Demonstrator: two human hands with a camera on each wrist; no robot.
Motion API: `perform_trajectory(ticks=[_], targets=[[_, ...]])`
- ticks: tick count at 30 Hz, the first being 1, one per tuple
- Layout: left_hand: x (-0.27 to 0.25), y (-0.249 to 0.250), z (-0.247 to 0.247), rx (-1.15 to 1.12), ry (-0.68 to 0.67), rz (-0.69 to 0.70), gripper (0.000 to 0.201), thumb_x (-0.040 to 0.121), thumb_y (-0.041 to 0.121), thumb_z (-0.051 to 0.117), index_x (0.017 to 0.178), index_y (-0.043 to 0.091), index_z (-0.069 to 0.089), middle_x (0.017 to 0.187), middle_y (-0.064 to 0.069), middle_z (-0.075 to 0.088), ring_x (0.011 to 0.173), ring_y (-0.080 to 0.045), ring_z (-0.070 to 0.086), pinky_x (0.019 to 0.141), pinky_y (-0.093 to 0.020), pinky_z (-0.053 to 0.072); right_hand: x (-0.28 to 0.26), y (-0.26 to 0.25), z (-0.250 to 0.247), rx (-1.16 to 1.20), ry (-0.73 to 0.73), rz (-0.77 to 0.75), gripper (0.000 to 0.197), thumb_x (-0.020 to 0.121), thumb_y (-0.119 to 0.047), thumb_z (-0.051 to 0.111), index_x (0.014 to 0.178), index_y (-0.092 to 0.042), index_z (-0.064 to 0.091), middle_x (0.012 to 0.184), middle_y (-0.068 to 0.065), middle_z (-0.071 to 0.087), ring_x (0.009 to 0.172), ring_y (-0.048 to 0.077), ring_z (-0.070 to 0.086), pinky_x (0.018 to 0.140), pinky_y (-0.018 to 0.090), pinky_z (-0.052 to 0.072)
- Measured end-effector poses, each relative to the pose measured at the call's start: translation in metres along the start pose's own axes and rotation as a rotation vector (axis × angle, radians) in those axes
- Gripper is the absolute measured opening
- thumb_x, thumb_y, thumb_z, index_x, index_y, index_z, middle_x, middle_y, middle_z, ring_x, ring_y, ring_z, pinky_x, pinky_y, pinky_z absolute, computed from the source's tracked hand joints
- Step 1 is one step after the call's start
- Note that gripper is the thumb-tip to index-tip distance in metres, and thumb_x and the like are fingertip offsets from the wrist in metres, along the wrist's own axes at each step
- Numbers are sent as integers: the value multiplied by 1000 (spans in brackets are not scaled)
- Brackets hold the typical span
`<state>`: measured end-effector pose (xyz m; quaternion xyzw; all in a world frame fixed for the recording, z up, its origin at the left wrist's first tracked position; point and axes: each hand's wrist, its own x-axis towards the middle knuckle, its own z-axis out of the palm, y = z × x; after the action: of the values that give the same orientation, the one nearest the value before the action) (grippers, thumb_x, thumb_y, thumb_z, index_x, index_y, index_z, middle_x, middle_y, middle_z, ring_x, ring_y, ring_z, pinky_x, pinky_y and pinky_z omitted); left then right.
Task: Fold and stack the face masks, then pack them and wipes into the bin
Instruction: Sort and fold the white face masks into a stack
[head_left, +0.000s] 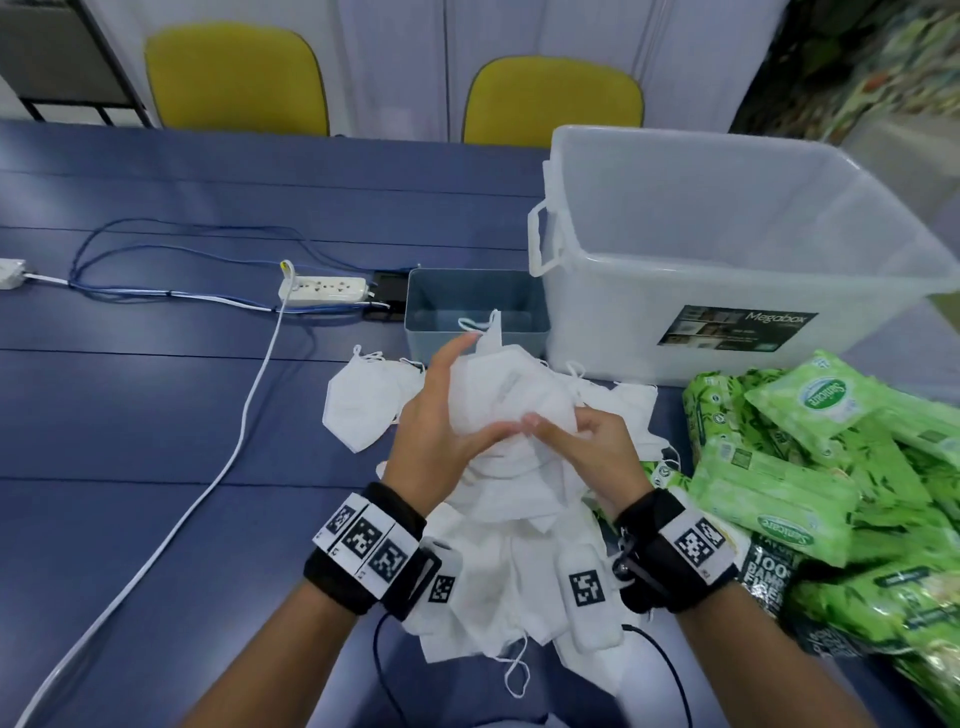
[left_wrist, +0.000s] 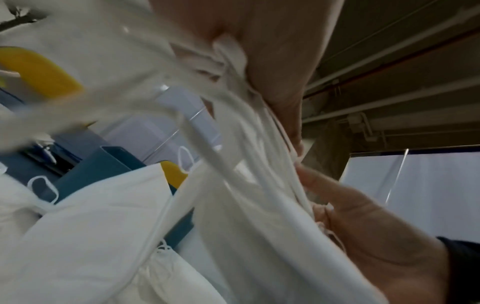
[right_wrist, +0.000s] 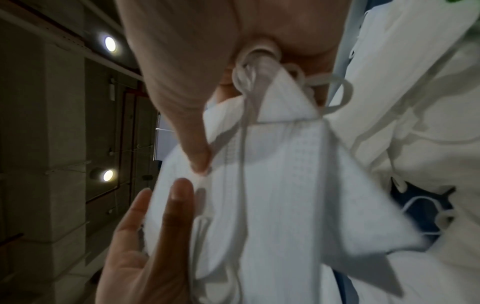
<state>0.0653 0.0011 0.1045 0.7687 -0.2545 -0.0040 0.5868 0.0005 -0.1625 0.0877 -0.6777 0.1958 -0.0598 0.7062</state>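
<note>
Blue table (head_left: 156, 415): both hands' grip pinches white folded mask stack (head_left: 498, 395), ear loops dangling

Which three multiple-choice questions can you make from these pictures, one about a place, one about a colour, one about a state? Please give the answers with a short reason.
1. Where do the green wipe packs lie?
A. inside the clear storage bin
B. on the table at the person's right
C. on a chair

2. What colour are the two chair backs behind the table?
A. yellow
B. red
C. grey

3. What is the state of the clear storage bin?
A. closed with a lid
B. full of masks
C. open, with nothing seen inside

Answers:
1 B: the packs are heaped on the blue table in front of the bin, beside the right hand.
2 A: both backs are yellow in the head view.
3 C: the bin has no lid on and its inside looks bare, while the left hand and the right hand hold a bunch of white face masks above the pile.
</note>
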Motion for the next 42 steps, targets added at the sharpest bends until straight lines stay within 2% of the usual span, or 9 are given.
perform_trajectory(ticks=[4, 9, 16, 21, 25, 29, 33, 38, 42], targets=[[-1, -10, 2, -78, -91, -88, 107, 57, 17, 90, 134, 47, 22, 129, 38, 36, 112, 20, 41, 89, -2, 35, 2, 6, -5, 9, 99, 3, 28, 73, -18, 80, 79, 8, 70, 83, 15, 70, 74, 21, 63, 72, 36, 53], [0, -26, -9, -233, -187, -241, 119, 61, 13, 87, 141, 57, 10, 110, -11, 62, 100, -33, 60, 94, -44, 50, 4, 10, -4, 123, 192, 54, 41, 69, -31, 82, 72, 5, 62, 79, 20, 64, 74, 24, 57, 73, 44, 50], [1, -34, -12, -1, -163, -297, 12, 84, 17, 71, 92, 10, 65, 85, 7, 67, 79, -13, 59, 71, -30, 48, 2, 1, 4, 250, 195, 64, 61, 75, -32, 76, 96, 22, 55, 110, 36, 60, 88, 28, 61, 91, 58, 47], [3, -37, -12, -34, 30, -258, 19, 79, 33, 62, 89, 17, 65, 94, -3, 66, 90, -18, 62, 80, -35, 50, 6, 5, 2, 273, 235, 117, 44, 84, -23, 71, 98, 18, 60, 109, 27, 66, 95, 30, 64, 97, 55, 47], [7, -33, -18, -201, 108, -273, 14, 86, 22, 59, 91, 9, 56, 81, -12, 60, 70, -19, 52, 61, -34, 43, 6, 8, -5, 247, 225, 108, 26, 85, -23, 70, 90, 2, 71, 103, 20, 71, 104, 37, 64, 100, 53, 46], [7, -24, -19, -361, 18, -308, 38, 91, 5, 58, 120, 25, 43, 89, -6, 61, 61, -5, 56, 47, -22, 44, 6, 13, -6, 198, 187, 65, 33, 81, -30, 75, 85, 2, 69, 104, 22, 70, 107, 39, 62, 103, 53, 43], [6, -18, -16, -399, -46, -321, 71, 65, 29, 64, 131, 34, 39, 100, 5, 59, 68, 1, 54, 45, -18, 40, 8, 16, -1, 120, 197, 30, 36, 77, -30, 77, 81, 5, 68, 86, 9, 69, 86, 20, 62, 97, 38, 45], [8, -20, -18, -628, -132, -465, 79, 49, 29, 59, 127, 26, 49, 89, 2, 60, 72, -14, 52, 57, -24, 45, 12, 22, 0, 82, 253, 37, 30, 72, -28, 81, 79, 0, 72, 85, 4, 69, 88, 16, 63, 98, 39, 47], [3, -17, -18, -540, -149, -448, 61, 69, 10, 73, 125, 18, 51, 98, 1, 66, 82, -13, 63, 62, -25, 52, 12, 20, -1, 56, 286, 12, 25, 72, -25, 82, 82, -3, 74, 93, 8, 73, 95, 19, 66, 97, 37, 49]])
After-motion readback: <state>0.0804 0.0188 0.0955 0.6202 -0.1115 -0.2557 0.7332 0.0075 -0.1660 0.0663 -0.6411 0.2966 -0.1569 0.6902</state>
